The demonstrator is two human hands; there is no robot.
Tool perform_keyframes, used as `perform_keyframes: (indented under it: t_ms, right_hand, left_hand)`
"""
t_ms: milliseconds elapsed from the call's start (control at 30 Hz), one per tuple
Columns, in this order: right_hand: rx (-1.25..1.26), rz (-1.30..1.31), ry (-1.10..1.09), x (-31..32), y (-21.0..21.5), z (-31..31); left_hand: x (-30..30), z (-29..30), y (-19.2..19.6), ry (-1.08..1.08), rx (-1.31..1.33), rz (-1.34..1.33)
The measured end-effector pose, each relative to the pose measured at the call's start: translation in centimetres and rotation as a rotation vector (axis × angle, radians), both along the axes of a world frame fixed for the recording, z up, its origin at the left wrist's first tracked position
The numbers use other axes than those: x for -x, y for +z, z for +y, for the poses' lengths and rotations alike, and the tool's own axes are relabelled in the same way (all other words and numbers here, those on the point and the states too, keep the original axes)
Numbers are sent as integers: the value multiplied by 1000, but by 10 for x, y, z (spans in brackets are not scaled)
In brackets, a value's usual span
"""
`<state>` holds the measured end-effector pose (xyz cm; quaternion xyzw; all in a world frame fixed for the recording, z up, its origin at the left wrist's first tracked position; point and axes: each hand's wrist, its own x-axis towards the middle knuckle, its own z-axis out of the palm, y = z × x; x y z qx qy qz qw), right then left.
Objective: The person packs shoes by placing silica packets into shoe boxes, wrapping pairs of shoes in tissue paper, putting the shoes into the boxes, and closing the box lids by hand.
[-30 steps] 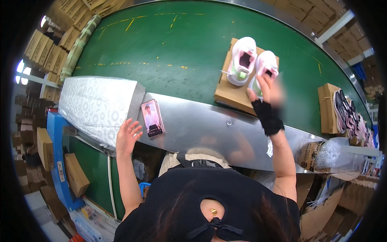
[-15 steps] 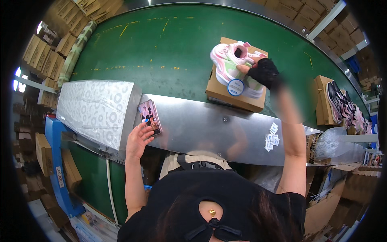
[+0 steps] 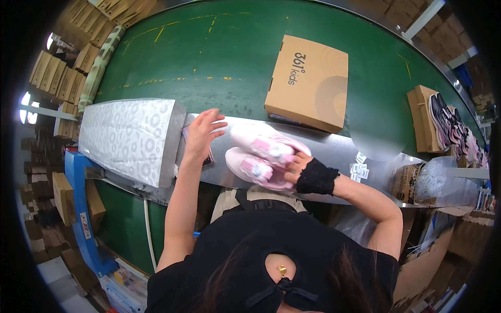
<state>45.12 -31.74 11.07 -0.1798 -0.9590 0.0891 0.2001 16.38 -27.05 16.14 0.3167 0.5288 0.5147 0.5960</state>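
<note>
A pair of pink and white sneakers [image 3: 263, 154] is over the metal ledge in front of me, slightly blurred, soles toward the left. My right hand [image 3: 298, 169], in a black wrist cover, grips the pair by its right end. To the left of the shoes, my left hand [image 3: 203, 133] is raised with its fingers apart and nothing in it. Beneath that hand a phone [image 3: 207, 160] lies mostly hidden on the ledge. A closed brown shoebox [image 3: 308, 83] rests on the green belt beyond the sneakers.
Small white paper labels [image 3: 359, 169] lie on the metal ledge [image 3: 334, 151] at right. A patterned, plastic-covered block [image 3: 125, 141] stands at left. Farther right on the green belt [image 3: 229, 57], another box [image 3: 421, 120] sits beside several dark and pink sneakers [image 3: 443, 122].
The sneakers have come off the shoebox, toward me and to the left, in my right hand. My left hand has risen from beside the phone and now partly covers it.
</note>
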Motion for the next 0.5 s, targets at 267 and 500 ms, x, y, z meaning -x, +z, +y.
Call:
perform_keyframes:
  t_ms: [267,500]
  right_hand:
    - [775,-96,-190,-37,38,10]
    - [165,114,-874,-61,24,59]
  left_hand:
    - [-65,108,-74,-195,-42,681]
    - [-130,130,-31,-397,119,664]
